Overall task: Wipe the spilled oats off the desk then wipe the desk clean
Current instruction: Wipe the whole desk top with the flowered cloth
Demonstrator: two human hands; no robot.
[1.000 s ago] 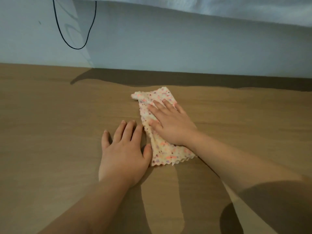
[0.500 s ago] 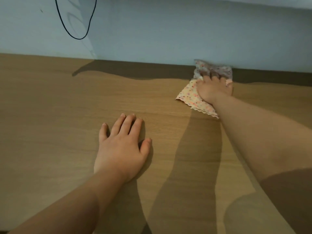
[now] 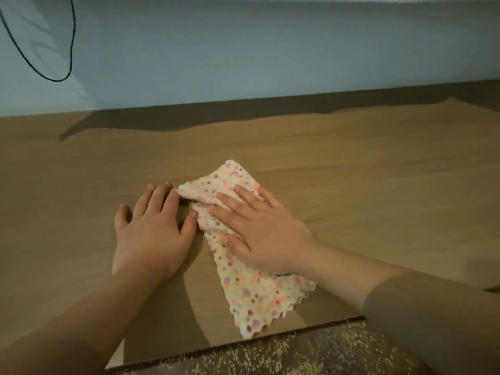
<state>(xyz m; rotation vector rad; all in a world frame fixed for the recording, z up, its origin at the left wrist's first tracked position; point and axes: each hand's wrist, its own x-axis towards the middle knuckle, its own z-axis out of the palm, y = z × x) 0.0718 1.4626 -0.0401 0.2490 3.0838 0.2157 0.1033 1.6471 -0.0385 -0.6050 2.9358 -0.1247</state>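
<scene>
1. Oats (image 3: 303,350) lay scattered on the floor, below the near edge of the surface (image 3: 378,171).
2. The cloth (image 3: 251,296) lay flat near that edge, pinned under the right hand (image 3: 266,235), whose fingers were spread and pressing, likely for wiping.
3. The left hand (image 3: 151,234) rested flat with straight fingers, just beside the cloth's left edge, probably bracing.
</scene>
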